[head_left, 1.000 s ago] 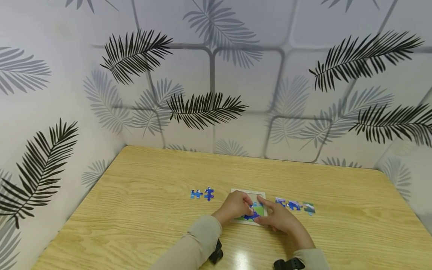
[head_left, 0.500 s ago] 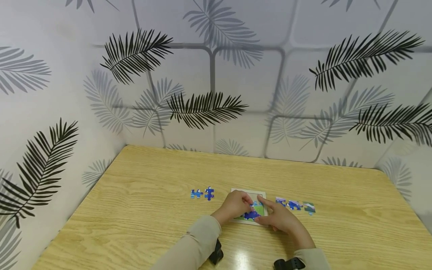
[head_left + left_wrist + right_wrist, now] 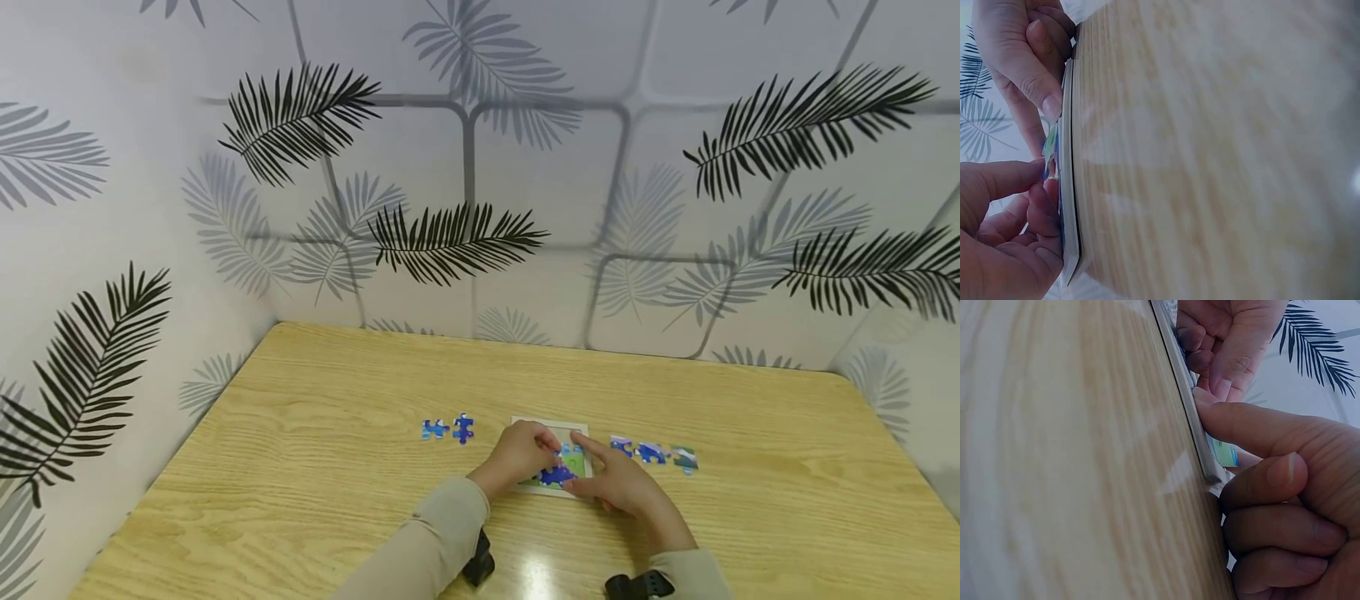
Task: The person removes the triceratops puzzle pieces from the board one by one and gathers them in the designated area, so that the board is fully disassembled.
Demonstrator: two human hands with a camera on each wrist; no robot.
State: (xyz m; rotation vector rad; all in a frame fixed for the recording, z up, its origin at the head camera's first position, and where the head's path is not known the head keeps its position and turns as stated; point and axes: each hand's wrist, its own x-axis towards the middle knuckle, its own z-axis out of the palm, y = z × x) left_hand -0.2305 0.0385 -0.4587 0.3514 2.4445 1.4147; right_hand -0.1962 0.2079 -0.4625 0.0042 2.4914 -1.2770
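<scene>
Puzzle board [image 3: 550,429]: a small white-rimmed square tray lying flat on the wooden table [image 3: 315,467], near the front edge at the middle; its sides run roughly square to the table's edges, so it has no clear long axis.
Board from the wrist views: seen edge-on as a thin pale slab [image 3: 1067,187] against the wood grain [image 3: 1188,412].
Piece in work [image 3: 558,475]: a blue piece lying flat in the near part of the board, next to a green patch; which way its tabs point is too small to tell.
Left hand [image 3: 521,454]: rests over the left half of the board, fingers curled down, with fingertips [image 3: 1040,187] pressed on the pieces at the board's edge; whether it pinches a piece I cannot tell.
Right hand [image 3: 618,483]: lies at the board's right side, index finger stretched toward the far right corner and flat along the rim [image 3: 1241,422], the other fingers loosely bent beside it.
Piece and fingers: the blue piece sits between the 2 hands, just under the left fingertips and just left of the right index finger.
Loose pieces, left [image 3: 448,429]: 2 blue pieces side by side, well apart from the left hand.
Loose pieces, right [image 3: 652,454]: 3 pieces in a short row just beyond the right hand.
Sleeves: beige, with a dark band at each wrist.
</scene>
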